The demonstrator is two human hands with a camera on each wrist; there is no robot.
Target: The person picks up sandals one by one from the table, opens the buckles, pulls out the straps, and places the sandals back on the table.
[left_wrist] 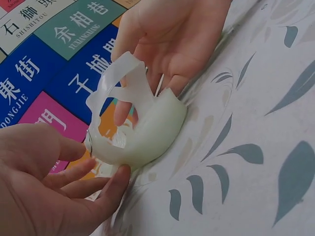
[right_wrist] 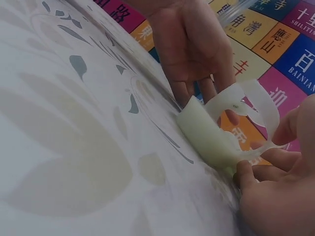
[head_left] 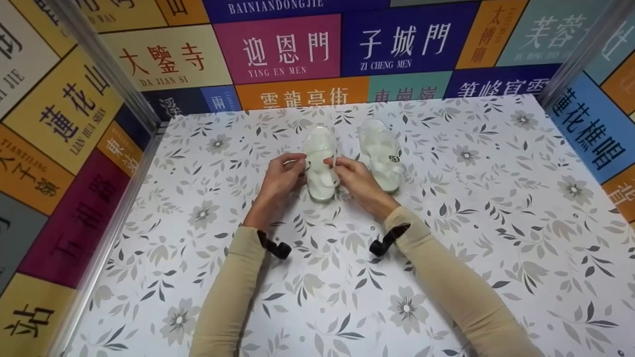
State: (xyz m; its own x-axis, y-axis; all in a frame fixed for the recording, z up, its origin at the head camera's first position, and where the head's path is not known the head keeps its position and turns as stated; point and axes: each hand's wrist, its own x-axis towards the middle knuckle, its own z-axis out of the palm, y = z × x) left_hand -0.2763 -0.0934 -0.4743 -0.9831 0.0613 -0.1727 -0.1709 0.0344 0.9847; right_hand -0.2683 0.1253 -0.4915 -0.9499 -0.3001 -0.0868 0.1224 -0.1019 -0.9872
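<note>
A pale, translucent green sandal [head_left: 321, 184] lies sole down on the table, between the two hands. At its left edge, my left hand [head_left: 283, 176] holds the side near the small metal buckle, with fingertips against the sole. My right hand [head_left: 356, 181] pinches the loose strap on the sandal's other side. Both wrist views show the sandal's arched upper straps and thick heel; part of the buckle side is covered by fingers. A second matching sandal [head_left: 378, 144] rests to the right, a small dark label [head_left: 394, 158] on its strap.
The table [head_left: 317, 292] has a white cover printed with grey leaves and flowers. Coloured panels with lettering [head_left: 278, 49] rise behind it and on both sides. A black band [head_left: 278, 247] circles the left wrist, another [head_left: 387, 240] the right.
</note>
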